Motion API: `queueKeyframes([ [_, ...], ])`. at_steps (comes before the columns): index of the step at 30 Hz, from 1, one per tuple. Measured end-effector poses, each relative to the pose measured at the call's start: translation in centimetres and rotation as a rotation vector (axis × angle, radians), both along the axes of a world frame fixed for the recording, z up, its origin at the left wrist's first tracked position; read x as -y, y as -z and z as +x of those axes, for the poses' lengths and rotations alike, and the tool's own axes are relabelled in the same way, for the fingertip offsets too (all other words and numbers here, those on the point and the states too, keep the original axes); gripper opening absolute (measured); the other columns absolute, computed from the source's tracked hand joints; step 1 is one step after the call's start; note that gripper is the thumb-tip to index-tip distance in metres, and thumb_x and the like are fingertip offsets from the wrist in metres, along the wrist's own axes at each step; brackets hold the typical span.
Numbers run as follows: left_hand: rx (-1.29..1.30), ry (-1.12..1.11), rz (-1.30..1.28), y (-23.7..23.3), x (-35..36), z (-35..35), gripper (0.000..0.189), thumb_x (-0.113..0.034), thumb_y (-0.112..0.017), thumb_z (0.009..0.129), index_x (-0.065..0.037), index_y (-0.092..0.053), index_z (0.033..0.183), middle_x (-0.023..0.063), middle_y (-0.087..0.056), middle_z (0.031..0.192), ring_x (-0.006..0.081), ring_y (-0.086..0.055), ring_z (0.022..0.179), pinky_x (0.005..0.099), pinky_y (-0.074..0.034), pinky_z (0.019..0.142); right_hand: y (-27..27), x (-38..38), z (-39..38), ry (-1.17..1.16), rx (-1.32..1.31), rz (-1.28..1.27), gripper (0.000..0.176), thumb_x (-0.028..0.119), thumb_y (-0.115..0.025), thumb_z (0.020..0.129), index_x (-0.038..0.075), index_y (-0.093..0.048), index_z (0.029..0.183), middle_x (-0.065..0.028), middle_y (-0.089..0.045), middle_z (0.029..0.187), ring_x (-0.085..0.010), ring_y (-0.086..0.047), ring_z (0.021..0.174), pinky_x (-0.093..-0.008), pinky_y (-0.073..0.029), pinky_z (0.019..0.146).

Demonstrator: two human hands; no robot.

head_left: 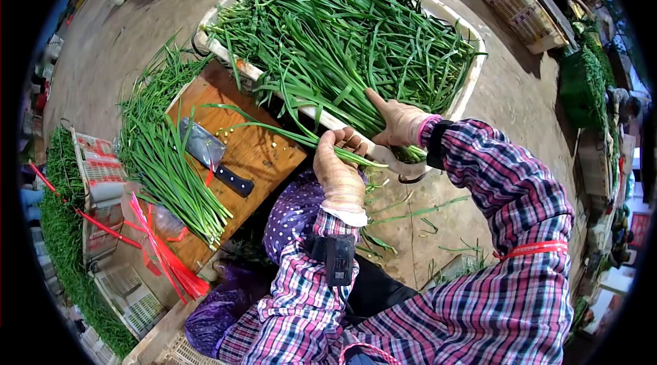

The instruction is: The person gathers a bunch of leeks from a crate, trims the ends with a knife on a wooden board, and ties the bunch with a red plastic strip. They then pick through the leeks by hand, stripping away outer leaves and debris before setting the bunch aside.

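In the head view, a small bunch of green stalks (308, 138) is held in the left hand (339, 170), with the fingers curled closed around it and the pale ends pointed toward the right hand (404, 122). The thumb and fingers of the right hand are well parted, and a thicker bunch (363, 108) is framed between them at the near rim of the white tub (477, 36); whether it is clamped cannot be told. The two hands are held apart, though near each other. Beyond them, the tub is heaped with leafy stalks. To the left of the left hand, a cleaver (202, 142) is laid on a wooden board (274, 166), and a pile of stalks (174, 184) is spread along the board's far-left side. Red ties (168, 255) are seen nearer the wearer. Farther left of the hands, a pale crate (102, 163) is marked in red, but the marking is too small to be read. A black device (339, 260) is strapped on the left sleeve.
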State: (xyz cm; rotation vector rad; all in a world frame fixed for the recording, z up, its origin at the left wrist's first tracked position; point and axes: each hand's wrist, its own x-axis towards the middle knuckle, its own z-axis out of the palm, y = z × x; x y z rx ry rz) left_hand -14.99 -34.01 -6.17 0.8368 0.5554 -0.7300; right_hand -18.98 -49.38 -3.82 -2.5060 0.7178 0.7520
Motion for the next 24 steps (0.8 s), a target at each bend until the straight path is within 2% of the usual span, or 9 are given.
queueKeyframes([
  [3,0.000,-0.007,-0.019,0.0,0.1,-0.1,0.020,-0.022,-0.048,0.090,-0.002,-0.051,0.089,0.0089,-0.060,0.087,0.0226,-0.060,0.077,0.0398,-0.053,0.071,0.7,-0.4,-0.6,-0.025,0.064,-0.086,0.099,0.030,-0.072,0.070,0.018,-0.010,0.146,-0.0189,-0.057,0.117,-0.0348,-0.060,0.101,-0.0416,-0.050,0.082],
  [7,-0.044,0.029,-0.052,-0.3,0.6,-0.1,0.019,-0.022,-0.048,0.089,-0.003,-0.051,0.090,0.0100,-0.061,0.088,0.0240,-0.061,0.078,0.0416,-0.052,0.072,0.0,-1.5,0.7,0.068,-0.045,-0.085,0.088,0.022,-0.068,0.069,0.017,-0.019,0.142,-0.0186,-0.063,0.104,-0.0340,-0.062,0.098,-0.0413,-0.051,0.079],
  [9,-0.053,0.035,-0.071,0.0,0.8,-0.2,0.018,-0.022,-0.048,0.089,-0.004,-0.051,0.090,0.0107,-0.062,0.089,0.0250,-0.061,0.079,0.0438,-0.052,0.074,0.2,-1.4,0.9,0.108,-0.041,-0.086,0.088,0.023,-0.066,0.070,0.018,-0.018,0.144,-0.0167,-0.063,0.104,-0.0311,-0.063,0.095,-0.0398,-0.050,0.077],
  [11,-0.050,0.057,-0.100,0.0,0.8,-0.4,0.017,-0.022,-0.049,0.089,-0.005,-0.050,0.089,0.0111,-0.063,0.090,0.0257,-0.061,0.080,0.0455,-0.052,0.077,0.1,-0.8,0.9,0.131,-0.056,-0.032,0.096,0.027,-0.070,0.071,0.020,-0.012,0.147,-0.0194,-0.062,0.106,-0.0306,-0.063,0.094,-0.0394,-0.050,0.077],
  [15,-0.039,0.061,-0.108,-0.3,0.5,-0.7,0.016,-0.020,-0.048,0.088,-0.005,-0.050,0.082,0.0128,-0.063,0.093,0.0267,-0.062,0.083,0.0466,-0.051,0.081,0.5,1.2,0.8,0.147,0.029,0.020,0.092,0.022,-0.068,0.071,0.020,-0.016,0.147,-0.0206,-0.064,0.098,-0.0307,-0.063,0.089,-0.0370,-0.050,0.073],
  [18,-0.036,0.078,-0.100,0.1,0.6,-0.9,0.017,-0.019,-0.048,0.087,-0.005,-0.049,0.079,0.0149,-0.063,0.096,0.0287,-0.060,0.090,0.0472,-0.051,0.084,0.9,3.5,0.8,0.144,0.135,0.113,0.088,0.020,-0.064,0.072,0.017,-0.018,0.147,-0.0202,-0.064,0.097,-0.0273,-0.063,0.085,-0.0350,-0.050,0.073],
  [21,-0.063,0.111,-0.117,0.0,0.9,-1.1,0.017,-0.018,-0.048,0.087,-0.003,-0.049,0.081,0.0168,-0.060,0.103,0.0318,-0.058,0.096,0.0486,-0.050,0.087,0.9,5.4,1.4,0.235,0.225,0.374,0.083,0.007,-0.067,0.066,0.012,-0.032,0.142,-0.0117,-0.066,0.096,-0.0185,-0.061,0.082,-0.0315,-0.051,0.072],
  [23,-0.068,0.110,-0.108,-0.6,1.2,-1.6,0.018,-0.018,-0.047,0.087,0.000,-0.051,0.087,0.0179,-0.058,0.110,0.0333,-0.058,0.096,0.0489,-0.050,0.087,-0.8,5.9,1.8,0.334,0.176,0.569,0.086,0.009,-0.069,0.064,0.011,-0.032,0.142,-0.0129,-0.065,0.105,-0.0208,-0.062,0.088,-0.0328,-0.051,0.078],
  [24,-0.047,0.106,-0.116,-0.5,1.3,-2.1,0.022,-0.018,-0.048,0.087,0.003,-0.051,0.093,0.0192,-0.055,0.114,0.0337,-0.058,0.096,0.0478,-0.051,0.086,-1.8,6.0,1.7,0.368,0.183,0.671,0.083,0.005,-0.069,0.063,0.008,-0.037,0.139,-0.0116,-0.065,0.103,-0.0205,-0.062,0.085,-0.0341,-0.053,0.074],
])
